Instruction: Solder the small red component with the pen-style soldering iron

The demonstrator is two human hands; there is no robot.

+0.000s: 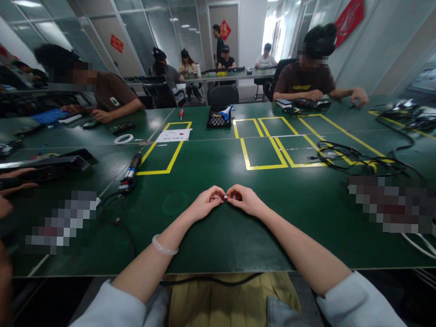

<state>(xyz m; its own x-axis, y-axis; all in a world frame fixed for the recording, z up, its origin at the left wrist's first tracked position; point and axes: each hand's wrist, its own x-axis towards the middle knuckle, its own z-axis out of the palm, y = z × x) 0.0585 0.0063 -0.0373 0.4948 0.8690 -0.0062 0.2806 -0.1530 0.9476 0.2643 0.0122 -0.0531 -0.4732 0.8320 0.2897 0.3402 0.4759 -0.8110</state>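
Hands point(209, 202) nearly touching, small red part point(225, 197) apparently pinched between, green table point(214, 245)

part point(225, 197) | tiny, red and white, some orange | pinched between left hand point(207, 202) and right hand point(246, 199) | over green surface point(232, 246) | too small to tell shape or tilt

I'm counting now: one left hand point(208, 202), one right hand point(244, 200), one small red piece point(225, 197), one pale bangle point(164, 250); over the table point(204, 155) I spot one black tray point(218, 122), one printed sheet point(174, 134), one white ring point(129, 137) and, yes, two brown-shirted people point(304, 84)!
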